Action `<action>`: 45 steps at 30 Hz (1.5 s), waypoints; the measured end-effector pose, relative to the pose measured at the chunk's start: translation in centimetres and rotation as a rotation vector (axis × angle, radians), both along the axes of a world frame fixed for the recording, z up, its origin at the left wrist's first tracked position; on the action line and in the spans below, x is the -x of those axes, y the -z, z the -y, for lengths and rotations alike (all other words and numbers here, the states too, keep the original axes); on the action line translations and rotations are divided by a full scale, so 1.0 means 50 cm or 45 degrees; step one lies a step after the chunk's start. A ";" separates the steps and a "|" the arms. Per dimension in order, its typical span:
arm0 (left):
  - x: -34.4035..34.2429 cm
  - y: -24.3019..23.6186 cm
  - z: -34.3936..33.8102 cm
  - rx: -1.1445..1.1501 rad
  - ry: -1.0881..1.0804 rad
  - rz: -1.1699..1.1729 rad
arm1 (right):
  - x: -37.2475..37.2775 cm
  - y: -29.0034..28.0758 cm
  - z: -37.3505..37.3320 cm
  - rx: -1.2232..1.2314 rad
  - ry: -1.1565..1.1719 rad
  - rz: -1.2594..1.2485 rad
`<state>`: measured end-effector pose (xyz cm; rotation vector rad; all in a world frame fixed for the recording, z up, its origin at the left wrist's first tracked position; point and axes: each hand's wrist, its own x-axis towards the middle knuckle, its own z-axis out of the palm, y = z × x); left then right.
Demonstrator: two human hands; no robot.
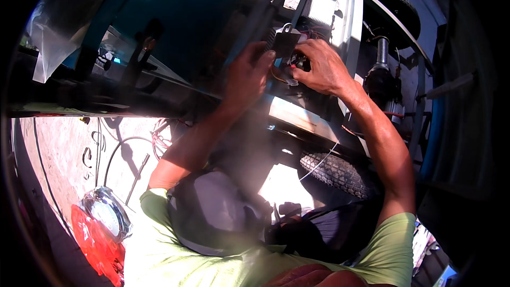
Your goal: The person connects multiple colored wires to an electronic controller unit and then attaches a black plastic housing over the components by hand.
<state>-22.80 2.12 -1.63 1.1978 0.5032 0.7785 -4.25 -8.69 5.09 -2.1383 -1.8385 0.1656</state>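
Gripping dark metal part (287,40) w/ both hands (249,72) (321,66).

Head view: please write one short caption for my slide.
Both hands, left and right, work on a small dark box with wires inside a vehicle frame.

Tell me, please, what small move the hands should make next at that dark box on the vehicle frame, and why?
Probably steady the small dark box with the left hand while the right hand eases its fingertips further onto the wires beneath it. Both hands already meet at the box, the wires hang loose below it, and shadow hides what they join, so a slow, supported move seems safest.
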 end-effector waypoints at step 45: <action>-0.172 -0.007 -0.022 -1.627 0.064 -0.607 | -0.018 0.037 0.063 -0.195 0.457 0.022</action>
